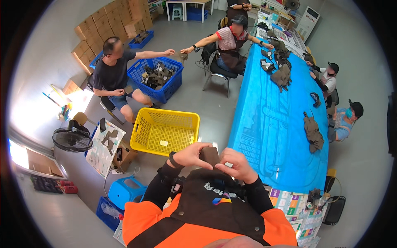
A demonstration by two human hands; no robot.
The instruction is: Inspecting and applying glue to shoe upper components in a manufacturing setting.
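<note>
In front of my chest I hold a small dark brown piece (210,158), which looks like folded fabric. My left hand (189,156) is closed round its left side, thumb below and fingers above. My right hand (237,164) pinches its right edge between thumb and fingers, and a small white spot shows by that thumb. What exactly the piece is cannot be made out. A yellow plastic basket (136,139) stands on the floor just beyond my left hand, with a small pale paper (163,143) in it. The blue-covered table (264,136) lies to my right.
Brown-grey gloves (314,134) lie on the table. A blue basket (167,91) of glove pieces stands beyond the yellow one. Two seated people reach toward each other over a glove (180,57). More people sit along the table's right side. A fan (72,139) and blue stool (124,192) are left.
</note>
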